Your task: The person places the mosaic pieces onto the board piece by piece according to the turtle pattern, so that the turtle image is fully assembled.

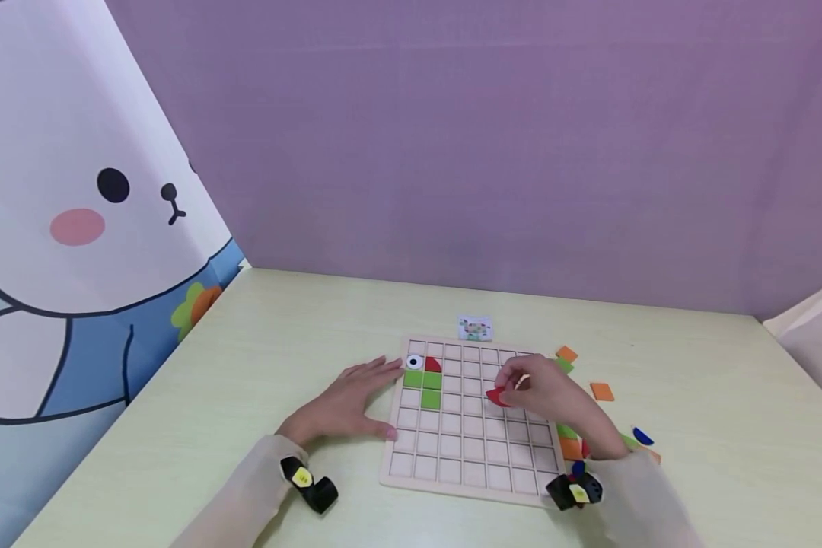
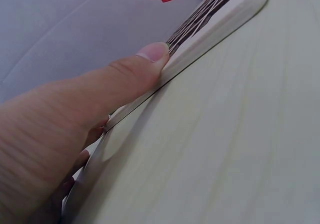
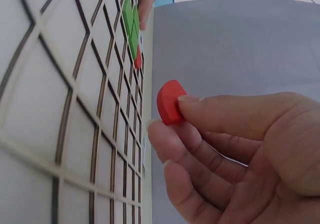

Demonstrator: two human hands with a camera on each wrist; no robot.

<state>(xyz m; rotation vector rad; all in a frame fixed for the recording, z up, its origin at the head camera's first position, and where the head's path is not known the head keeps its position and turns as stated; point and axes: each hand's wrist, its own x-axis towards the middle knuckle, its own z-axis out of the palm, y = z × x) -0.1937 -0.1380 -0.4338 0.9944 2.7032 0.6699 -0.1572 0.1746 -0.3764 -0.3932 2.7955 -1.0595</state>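
My right hand (image 1: 544,392) pinches a red piece with a curved edge (image 3: 171,102) between thumb and fingers, above the right half of a wooden grid board (image 1: 452,476). With fingers extended, my left hand (image 1: 342,403) rests along the board's left edge, its thumb (image 2: 135,72) touching the rim. In the board's upper left cells lie a white eye piece with a black dot (image 1: 414,362), a red rounded piece (image 1: 433,364) and several green squares (image 1: 431,399).
Behind the board lies a small printed card (image 1: 476,328). Loose pieces are scattered to the right, among them an orange square (image 1: 601,392) and a blue half-round piece (image 1: 642,436). A purple panel (image 1: 452,152) rises behind the table (image 1: 315,312).
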